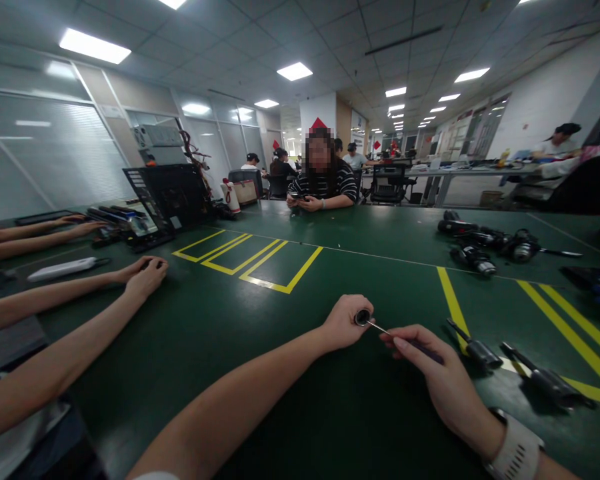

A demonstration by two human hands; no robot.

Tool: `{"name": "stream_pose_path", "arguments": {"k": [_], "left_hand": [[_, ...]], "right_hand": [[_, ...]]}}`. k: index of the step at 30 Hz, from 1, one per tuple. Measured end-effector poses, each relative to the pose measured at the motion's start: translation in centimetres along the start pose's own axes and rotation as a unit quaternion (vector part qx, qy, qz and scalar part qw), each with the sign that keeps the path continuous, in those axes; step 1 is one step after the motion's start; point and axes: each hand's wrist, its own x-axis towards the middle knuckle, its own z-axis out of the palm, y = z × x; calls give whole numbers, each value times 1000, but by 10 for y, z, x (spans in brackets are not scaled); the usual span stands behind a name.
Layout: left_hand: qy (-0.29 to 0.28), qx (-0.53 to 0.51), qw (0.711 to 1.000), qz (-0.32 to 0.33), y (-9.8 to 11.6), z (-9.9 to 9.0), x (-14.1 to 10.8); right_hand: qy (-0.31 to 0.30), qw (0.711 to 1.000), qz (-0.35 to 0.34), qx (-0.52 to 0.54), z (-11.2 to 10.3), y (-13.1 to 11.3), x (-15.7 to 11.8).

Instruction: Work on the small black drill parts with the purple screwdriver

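Currently, left hand (345, 323) grips a dark round-ended metal cylinder (362, 317); right hand (443, 380) pinches a dark-handled, thin-shafted metal tool (425, 351), tip leftward; brace left for steadiness.

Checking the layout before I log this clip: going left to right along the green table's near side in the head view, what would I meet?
By their middles: white strip, nearer co-worker's hands, left hand with a round part, right hand with a thin tool, shafted part, second shafted part.
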Motion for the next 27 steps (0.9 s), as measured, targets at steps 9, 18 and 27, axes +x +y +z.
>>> {"name": "stream_pose_path", "arguments": {"k": [9,18,27], "left_hand": [[-6,-36,999,-30,1,3,2],[8,13,1000,-12,1,3,0],[16,-94,995,-28,3,3,2]], "right_hand": [[8,1000,-18,5,-1,1,-2],[-7,1000,-9,-22,-2,3,0],[-18,1000,-10,21,1,-4,-1]]}}
